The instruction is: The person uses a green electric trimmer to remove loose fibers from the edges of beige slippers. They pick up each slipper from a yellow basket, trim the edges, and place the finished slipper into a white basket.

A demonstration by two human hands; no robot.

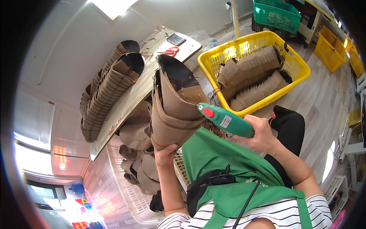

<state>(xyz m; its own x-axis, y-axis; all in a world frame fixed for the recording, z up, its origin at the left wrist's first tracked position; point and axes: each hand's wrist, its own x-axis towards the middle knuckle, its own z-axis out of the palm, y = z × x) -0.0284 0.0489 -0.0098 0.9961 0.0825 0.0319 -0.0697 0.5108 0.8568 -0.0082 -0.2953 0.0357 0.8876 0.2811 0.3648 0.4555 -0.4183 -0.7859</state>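
Observation:
My left hand (166,154) grips the lower end of a nested stack of brown shoe uppers (177,128) with black lining, held up in front of me. In my right hand (261,133) is a green handheld power tool (227,119) with a red button and a pale label. Its narrow tip meets the edge of the stack on the right side; whether it touches the material I cannot tell. Fingers of my right hand wrap the tool's rear end. Below the stack, more loose brown uppers (146,171) lie in a white plastic basket (131,202).
A worn white table (110,124) at the left bears long rows of nested uppers (108,97), red-handled scissors (171,51) and a dark phone-like slab (176,39). Beyond my right hand stands a yellow basket (301,72) with more stacks. A green crate (276,17) is farther back.

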